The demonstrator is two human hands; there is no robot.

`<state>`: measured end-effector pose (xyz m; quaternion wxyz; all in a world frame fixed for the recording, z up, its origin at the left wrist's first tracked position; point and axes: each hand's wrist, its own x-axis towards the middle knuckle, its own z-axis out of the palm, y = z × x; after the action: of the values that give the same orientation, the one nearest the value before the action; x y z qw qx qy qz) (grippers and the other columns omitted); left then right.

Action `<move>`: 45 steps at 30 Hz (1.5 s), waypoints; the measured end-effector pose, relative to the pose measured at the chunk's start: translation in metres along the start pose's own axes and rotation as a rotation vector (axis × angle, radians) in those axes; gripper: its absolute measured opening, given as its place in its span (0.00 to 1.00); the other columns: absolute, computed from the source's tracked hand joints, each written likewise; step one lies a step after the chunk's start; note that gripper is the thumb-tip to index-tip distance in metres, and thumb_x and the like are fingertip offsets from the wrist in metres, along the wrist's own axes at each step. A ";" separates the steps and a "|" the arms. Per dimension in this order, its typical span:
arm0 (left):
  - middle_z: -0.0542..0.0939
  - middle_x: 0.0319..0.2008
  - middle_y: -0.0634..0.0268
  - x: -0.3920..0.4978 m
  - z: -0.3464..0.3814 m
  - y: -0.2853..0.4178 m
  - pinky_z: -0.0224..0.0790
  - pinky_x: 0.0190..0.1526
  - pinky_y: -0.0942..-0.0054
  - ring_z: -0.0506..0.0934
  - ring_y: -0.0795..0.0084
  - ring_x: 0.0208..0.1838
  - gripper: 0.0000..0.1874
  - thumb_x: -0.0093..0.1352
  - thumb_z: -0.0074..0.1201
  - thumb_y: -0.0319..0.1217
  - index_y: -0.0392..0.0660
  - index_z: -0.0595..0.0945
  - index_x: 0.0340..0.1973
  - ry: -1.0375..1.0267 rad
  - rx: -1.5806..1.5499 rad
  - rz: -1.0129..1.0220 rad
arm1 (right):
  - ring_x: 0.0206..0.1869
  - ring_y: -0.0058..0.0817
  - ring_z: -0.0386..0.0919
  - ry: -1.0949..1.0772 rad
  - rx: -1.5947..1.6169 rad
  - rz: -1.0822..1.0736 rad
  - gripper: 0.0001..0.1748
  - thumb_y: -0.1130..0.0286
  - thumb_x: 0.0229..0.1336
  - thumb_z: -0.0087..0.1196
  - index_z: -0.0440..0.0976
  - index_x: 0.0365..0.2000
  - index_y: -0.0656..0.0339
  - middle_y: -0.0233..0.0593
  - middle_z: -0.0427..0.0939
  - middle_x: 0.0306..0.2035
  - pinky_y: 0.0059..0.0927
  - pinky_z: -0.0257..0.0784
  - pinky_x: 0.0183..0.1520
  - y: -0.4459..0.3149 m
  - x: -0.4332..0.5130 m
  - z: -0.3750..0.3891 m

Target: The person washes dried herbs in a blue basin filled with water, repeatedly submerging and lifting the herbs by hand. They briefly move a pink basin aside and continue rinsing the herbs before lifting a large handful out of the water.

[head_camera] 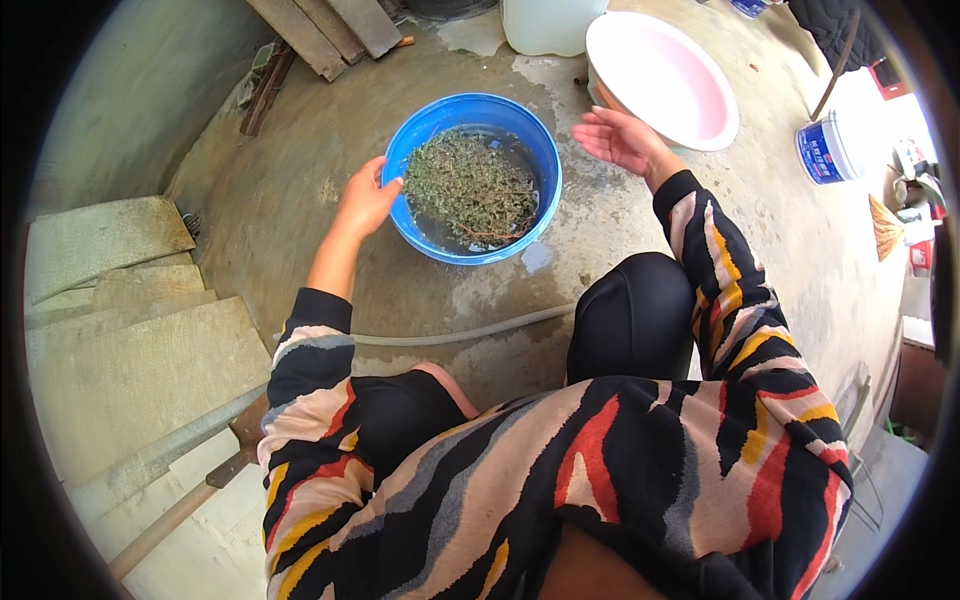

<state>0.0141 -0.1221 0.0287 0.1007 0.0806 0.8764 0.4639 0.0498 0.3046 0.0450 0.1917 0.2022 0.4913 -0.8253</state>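
Note:
A round blue plastic tub [556, 196] stands on the concrete floor before me. Dark water fills part of it, and a mass of green-brown plant matter with reddish stems [472, 184] lies in the water. My left hand [365, 199] grips the tub's left rim, thumb on the inner side. To the right of the tub my right hand [622, 142] is raised, palm turned towards the tub, holding nothing. Just beyond it is a large white and pink basin [667, 79], resting tilted on something orange and green that is mostly hidden.
A pale hose [465, 330] crosses the floor between the tub and my knees. Wooden planks [307, 34] lie at the upper left, stacked boards [150, 360] at the left. A translucent container [551, 26] stands behind the tub, and a white and blue bucket [827, 150] at the right.

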 end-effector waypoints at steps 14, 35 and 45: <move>0.79 0.44 0.47 -0.060 -0.001 0.086 0.68 0.52 0.61 0.76 0.50 0.50 0.16 0.65 0.52 0.31 0.38 0.78 0.47 -0.074 0.459 0.161 | 0.36 0.34 0.80 -0.036 -1.283 -0.434 0.09 0.69 0.47 0.58 0.81 0.32 0.57 0.42 0.82 0.32 0.34 0.75 0.41 0.066 0.101 0.166; 0.81 0.26 0.50 -0.059 0.050 0.050 0.72 0.38 0.54 0.80 0.51 0.33 0.12 0.61 0.45 0.34 0.42 0.82 0.27 -0.317 0.555 0.285 | 0.24 0.19 0.73 0.063 -0.655 -0.124 0.04 0.73 0.50 0.61 0.75 0.25 0.59 0.29 0.76 0.21 0.20 0.68 0.25 0.069 0.114 0.167; 0.80 0.24 0.51 -0.058 0.053 0.045 0.71 0.35 0.52 0.79 0.49 0.30 0.11 0.62 0.45 0.34 0.42 0.80 0.26 -0.279 0.522 0.311 | 0.27 0.17 0.75 0.046 -0.285 -0.240 0.03 0.73 0.58 0.55 0.72 0.31 0.59 0.34 0.79 0.28 0.19 0.71 0.28 0.035 0.092 0.178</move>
<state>0.0853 -0.0679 0.0428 0.1235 0.2990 0.9208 0.2180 -0.0357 0.1205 0.0490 0.1075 0.1317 0.6281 -0.7594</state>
